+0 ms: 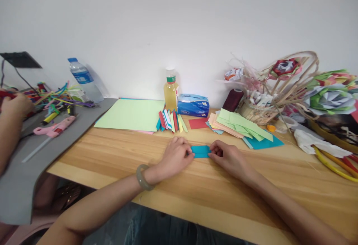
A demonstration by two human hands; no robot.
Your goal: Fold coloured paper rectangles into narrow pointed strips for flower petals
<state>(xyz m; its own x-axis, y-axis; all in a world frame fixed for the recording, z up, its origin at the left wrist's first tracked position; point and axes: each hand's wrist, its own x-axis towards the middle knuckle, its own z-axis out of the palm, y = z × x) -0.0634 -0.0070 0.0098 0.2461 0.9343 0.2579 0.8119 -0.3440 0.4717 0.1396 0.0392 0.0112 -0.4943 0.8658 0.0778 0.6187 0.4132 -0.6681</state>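
A small blue strip of paper (pixel 200 151), with a crease line along its length, lies on the wooden table between my hands. My left hand (pixel 177 153) pinches its left end between thumb and fingers. At the other end, my right hand (pixel 223 153) grips the paper the same way. Just behind are a red paper piece (pixel 198 123) and a bunch of folded paper strips (pixel 170 121) in several colours. Loose light green paper slips (pixel 242 123) lie fanned over peach and blue ones to the right.
Large green sheets (pixel 131 114), a yellow drink bottle (pixel 170 88) and a blue tissue pack (pixel 192 105) stand along the wall. Paper flowers (pixel 330 97) and a basket (pixel 257 110) crowd the right. At left, another person's hand (pixel 16 105) is near a pink glue gun (pixel 56 127).
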